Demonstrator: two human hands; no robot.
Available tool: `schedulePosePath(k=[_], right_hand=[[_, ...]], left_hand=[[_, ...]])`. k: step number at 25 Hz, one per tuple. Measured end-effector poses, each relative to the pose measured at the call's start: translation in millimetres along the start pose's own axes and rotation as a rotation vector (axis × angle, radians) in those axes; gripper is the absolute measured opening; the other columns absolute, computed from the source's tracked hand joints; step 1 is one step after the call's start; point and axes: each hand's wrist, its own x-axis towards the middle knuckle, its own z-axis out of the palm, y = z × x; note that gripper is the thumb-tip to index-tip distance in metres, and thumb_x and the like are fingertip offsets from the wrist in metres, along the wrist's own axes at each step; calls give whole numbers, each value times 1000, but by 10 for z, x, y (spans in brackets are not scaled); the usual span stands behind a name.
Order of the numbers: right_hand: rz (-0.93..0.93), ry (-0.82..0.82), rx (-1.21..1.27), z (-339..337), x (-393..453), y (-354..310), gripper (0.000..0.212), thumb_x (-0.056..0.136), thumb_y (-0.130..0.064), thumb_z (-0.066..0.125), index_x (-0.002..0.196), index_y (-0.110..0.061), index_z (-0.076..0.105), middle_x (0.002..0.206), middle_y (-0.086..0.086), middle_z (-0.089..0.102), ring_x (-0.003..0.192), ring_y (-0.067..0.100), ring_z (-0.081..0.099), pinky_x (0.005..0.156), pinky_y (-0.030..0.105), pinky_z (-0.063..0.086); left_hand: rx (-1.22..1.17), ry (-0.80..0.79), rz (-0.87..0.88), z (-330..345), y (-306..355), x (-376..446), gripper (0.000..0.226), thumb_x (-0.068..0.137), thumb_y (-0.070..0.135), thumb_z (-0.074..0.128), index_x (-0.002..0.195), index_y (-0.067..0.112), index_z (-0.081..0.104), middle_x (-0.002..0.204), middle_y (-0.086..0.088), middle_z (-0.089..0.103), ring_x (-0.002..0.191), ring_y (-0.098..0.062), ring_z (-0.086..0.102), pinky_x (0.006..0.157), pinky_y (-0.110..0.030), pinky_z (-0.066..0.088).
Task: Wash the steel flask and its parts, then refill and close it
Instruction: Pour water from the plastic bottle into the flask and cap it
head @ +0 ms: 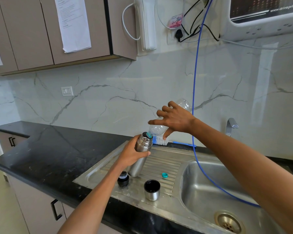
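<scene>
Nearest the camera, a short steel cup with a black lining (152, 190) is being kept upright, mouth up, on the ribbed stainless steel draining board (169, 163). Beside it to the left, a black plastic stopper (123, 179) is standing on the same board, and a small teal bottle cap (165, 175) is lying on the ribs to the right. Behind these parts, the cylindrical brushed-steel flask (140, 156) is being held tilted, its base resting on the board and its open threaded mouth raised. The flask body is being gripped by the left hand (134, 153), fingers and thumb curled around its upper half. Above the mouth, a clear plastic water bottle (159, 128) is being held inverted by the right hand (173, 119), fingers spread along its side, with its teal neck entering the flask mouth. Farther back, a white and blue bristle brush (160, 141) is lying at the black stone countertop (46, 149) edge.
</scene>
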Motion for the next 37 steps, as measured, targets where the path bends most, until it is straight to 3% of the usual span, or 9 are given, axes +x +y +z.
schedulePosePath(k=[5, 9, 12, 14, 16, 19, 23, 29, 37], right_hand=[[193, -107, 124, 42, -87, -117, 90, 75, -89, 43, 149, -38, 45, 105, 4, 64, 84, 26, 62, 74, 39, 46], [605, -218, 610, 35, -173, -368, 91, 73, -91, 49, 150, -44, 38, 121, -4, 65, 105, 24, 66, 81, 36, 47], [1052, -23, 1248, 203, -193, -684, 76, 73, -83, 64, 138, -47, 46, 114, -11, 67, 101, 12, 63, 87, 37, 49], [1305, 165, 1610, 367, -211, -840, 76, 71, -78, 71, 132, -39, 49, 118, -4, 68, 103, 14, 66, 91, 40, 55], [1450, 232, 1847, 489, -213, -951, 71, 76, -65, 75, 133, -30, 49, 124, 5, 67, 102, 20, 69, 87, 40, 59], [1539, 259, 1870, 742, -211, -1151, 71, 78, -61, 78, 134, -29, 51, 123, 4, 67, 105, 19, 69, 91, 43, 59], [1571, 145, 1745, 1054, -157, -1358, 75, 71, -66, 81, 131, -31, 53, 115, -3, 68, 106, 14, 66, 98, 45, 55], [1467, -26, 1691, 1327, -28, -1503, 78, 75, -63, 80, 137, -25, 50, 121, 0, 66, 109, 16, 64, 96, 40, 53], [1454, -90, 1718, 1350, 17, -1608, 89, 73, -77, 71, 142, -27, 46, 124, -4, 62, 114, 17, 61, 102, 45, 50]], left_hand=[[-16, 14, -11, -3, 33, 6, 71, 76, 25, 89, 134, 38, 49, 123, 17, 63, 107, 5, 61, 80, -8, 44], [-62, 71, -32, -52, 80, 38, 67, 76, 25, 89, 132, 33, 53, 117, 18, 66, 97, 10, 62, 73, -5, 45], [-121, 146, -56, -95, 81, 108, 67, 75, 31, 90, 131, 33, 55, 116, 16, 67, 102, 2, 64, 82, -21, 50], [-148, 198, -80, -124, 65, 164, 64, 74, 36, 90, 128, 34, 56, 115, 16, 68, 103, -3, 65, 88, -29, 54], [-157, 227, -99, -146, 50, 205, 59, 74, 39, 90, 122, 36, 57, 112, 14, 69, 102, -7, 66, 90, -35, 56], [-164, 248, -114, -146, 1, 249, 60, 73, 40, 89, 124, 32, 57, 112, 12, 69, 101, -10, 66, 90, -38, 57], [-113, 247, -109, -97, -118, 289, 63, 73, 42, 89, 126, 32, 57, 112, 13, 68, 101, -7, 65, 87, -33, 55], [-103, 270, -139, -59, -275, 384, 60, 74, 40, 89, 125, 30, 58, 112, 14, 68, 102, -6, 65, 87, -31, 53], [-101, 254, -154, 21, -338, 381, 57, 75, 40, 88, 122, 28, 59, 110, 13, 68, 100, -5, 65, 85, -30, 53]])
